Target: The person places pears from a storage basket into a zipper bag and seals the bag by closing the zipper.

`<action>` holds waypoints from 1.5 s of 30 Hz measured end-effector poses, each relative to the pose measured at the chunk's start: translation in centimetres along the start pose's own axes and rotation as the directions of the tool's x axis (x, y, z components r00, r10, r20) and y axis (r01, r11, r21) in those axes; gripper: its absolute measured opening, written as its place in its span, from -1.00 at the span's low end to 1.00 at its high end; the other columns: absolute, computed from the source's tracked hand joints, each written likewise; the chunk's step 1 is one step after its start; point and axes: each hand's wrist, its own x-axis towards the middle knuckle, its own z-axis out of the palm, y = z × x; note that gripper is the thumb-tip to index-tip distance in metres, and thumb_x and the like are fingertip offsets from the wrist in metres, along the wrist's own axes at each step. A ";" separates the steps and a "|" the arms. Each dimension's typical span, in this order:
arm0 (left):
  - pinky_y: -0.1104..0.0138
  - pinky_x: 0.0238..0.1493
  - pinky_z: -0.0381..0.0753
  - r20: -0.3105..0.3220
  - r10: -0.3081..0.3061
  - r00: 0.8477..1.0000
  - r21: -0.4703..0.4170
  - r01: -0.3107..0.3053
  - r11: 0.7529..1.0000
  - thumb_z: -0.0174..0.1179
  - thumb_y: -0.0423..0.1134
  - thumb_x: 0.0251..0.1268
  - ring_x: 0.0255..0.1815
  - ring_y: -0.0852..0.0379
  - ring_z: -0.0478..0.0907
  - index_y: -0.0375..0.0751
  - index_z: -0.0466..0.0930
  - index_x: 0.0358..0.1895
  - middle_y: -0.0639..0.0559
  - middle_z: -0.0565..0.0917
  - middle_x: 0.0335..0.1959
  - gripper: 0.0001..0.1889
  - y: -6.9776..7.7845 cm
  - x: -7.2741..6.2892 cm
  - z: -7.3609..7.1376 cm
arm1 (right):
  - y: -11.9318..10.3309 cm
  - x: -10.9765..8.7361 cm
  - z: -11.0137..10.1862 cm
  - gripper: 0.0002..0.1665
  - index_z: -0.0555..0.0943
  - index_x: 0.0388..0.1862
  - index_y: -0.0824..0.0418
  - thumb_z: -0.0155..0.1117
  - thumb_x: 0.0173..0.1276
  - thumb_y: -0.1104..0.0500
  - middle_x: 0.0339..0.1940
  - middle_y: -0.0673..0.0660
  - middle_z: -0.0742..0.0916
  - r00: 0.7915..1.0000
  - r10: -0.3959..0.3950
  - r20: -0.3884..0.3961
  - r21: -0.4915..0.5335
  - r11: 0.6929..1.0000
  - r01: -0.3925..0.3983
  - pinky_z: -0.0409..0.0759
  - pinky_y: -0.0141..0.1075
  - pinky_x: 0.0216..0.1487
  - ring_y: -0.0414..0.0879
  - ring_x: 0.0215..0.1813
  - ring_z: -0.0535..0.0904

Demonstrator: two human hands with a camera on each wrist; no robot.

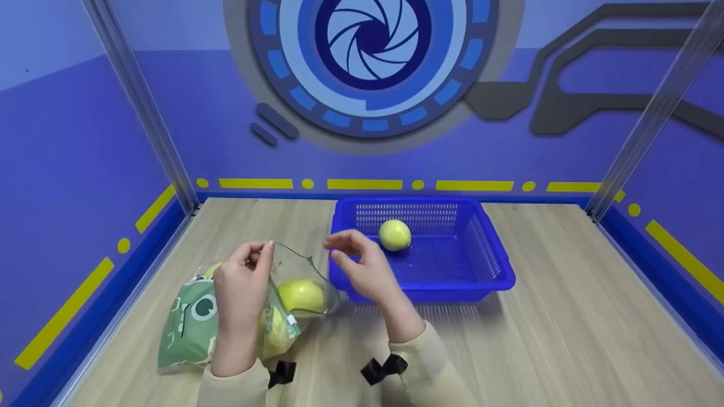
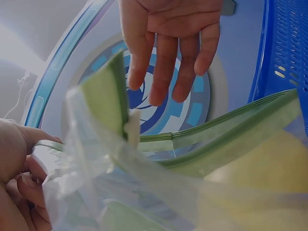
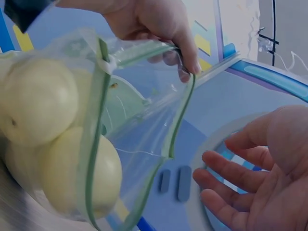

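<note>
My left hand (image 1: 243, 285) pinches the edge of a clear zip bag (image 3: 139, 134) with a green cartoon print, holding its mouth wide apart. Inside the bag are several pale yellow-green round fruits (image 1: 301, 295), and one shows close to the opening. A white slider (image 1: 291, 319) sits on the green zip strip. My right hand (image 1: 365, 268) hovers just right of the bag's mouth, fingers loosely bent and holding nothing. In the right wrist view its palm is bare. Another yellow-green fruit (image 1: 395, 235) lies in the blue basket (image 1: 498, 277), towards its left side.
The blue basket has slotted walls and stands at the back middle of the wooden table (image 1: 565, 316). Blue printed panels (image 1: 367, 164) close in the back and both sides. Metal posts (image 1: 141, 102) rise at the corners.
</note>
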 end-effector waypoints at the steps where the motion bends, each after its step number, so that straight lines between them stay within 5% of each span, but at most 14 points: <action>1: 0.55 -0.53 0.34 0.001 0.000 1.000 0.001 0.000 1.000 0.32 -0.33 0.40 -0.62 0.27 0.39 -0.32 0.76 -0.29 0.00 0.56 -0.62 -0.88 0.0 0.0 0.0 | 0.1 0.1 -0.2 -0.75 0.62 0.11 0.30 0.17 0.52 0.33 0.08 0.26 0.77 1.000 0.003 -0.011 0.006 1.000 -0.003 0.59 -0.03 0.29 0.18 0.19 0.66; 16: 0.57 -0.57 0.36 0.004 -0.008 1.000 0.003 0.008 1.000 0.32 -0.34 0.39 -0.63 0.31 0.39 -0.32 0.77 -0.27 -0.03 0.60 -0.60 -0.89 0.0 0.2 -0.2 | 0.2 3.9 -4.4 -0.57 0.57 0.27 0.26 0.27 0.45 0.29 0.25 0.27 0.69 0.979 0.148 -0.138 -0.094 0.982 -0.161 0.63 0.00 0.26 0.19 0.26 0.64; 28: 0.55 -0.55 0.30 -0.009 0.018 1.000 0.010 -0.018 1.000 0.32 -0.34 0.39 -0.63 0.26 0.35 -0.33 0.75 -0.30 -0.02 0.56 -0.62 -0.88 -0.1 0.1 -0.1 | 1.6 8.5 -8.5 -0.54 0.56 0.32 0.21 0.26 0.47 0.19 0.34 0.29 0.64 0.940 0.309 -0.146 -0.197 0.922 -0.334 0.46 0.03 0.43 0.19 0.38 0.54; 31: 0.55 -0.55 0.30 -0.004 0.013 1.000 0.007 -0.013 1.000 0.32 -0.34 0.39 -0.63 0.26 0.35 -0.33 0.76 -0.30 -0.03 0.56 -0.62 -0.88 -0.1 0.1 0.0 | 2.2 9.5 -9.3 -0.58 0.57 0.30 0.19 0.23 0.50 0.17 0.31 0.26 0.65 0.923 0.361 -0.133 -0.195 0.903 -0.382 0.61 -0.14 0.07 0.04 -0.01 0.64; 35: 0.54 -0.56 0.32 0.004 -0.001 1.000 0.004 0.001 1.000 0.32 -0.34 0.40 -0.62 0.26 0.36 -0.32 0.76 -0.28 -0.03 0.58 -0.60 -0.88 -0.1 0.1 0.0 | 3.1 10.5 -10.0 -0.58 0.56 0.31 0.21 0.21 0.53 0.16 0.27 0.24 0.66 0.896 0.426 -0.123 -0.190 0.876 -0.443 0.42 -0.38 -0.37 -0.17 -0.32 0.43; 39: 0.54 -0.56 0.33 0.009 -0.004 1.000 -0.001 0.004 1.000 0.32 -0.33 0.39 -0.62 0.26 0.37 -0.32 0.76 -0.28 -0.03 0.58 -0.60 -0.89 -0.1 0.1 0.1 | 4.5 11.3 -10.7 -0.58 0.56 0.31 0.25 0.20 0.53 0.16 0.27 0.26 0.66 0.875 0.463 -0.140 -0.202 0.852 -0.483 0.48 -0.34 -0.22 -0.07 -0.08 0.52; 45: 0.54 -0.57 0.35 0.023 -0.017 1.000 -0.006 0.017 1.000 0.32 -0.33 0.40 -0.62 0.25 0.38 -0.32 0.76 -0.27 -0.02 0.58 -0.60 -0.89 0.0 0.1 0.2 | 7.0 11.8 -11.1 -0.55 0.55 0.32 0.29 0.22 0.51 0.19 0.35 0.32 0.61 0.859 0.488 -0.156 -0.258 0.819 -0.512 0.53 -0.04 0.34 0.18 0.36 0.53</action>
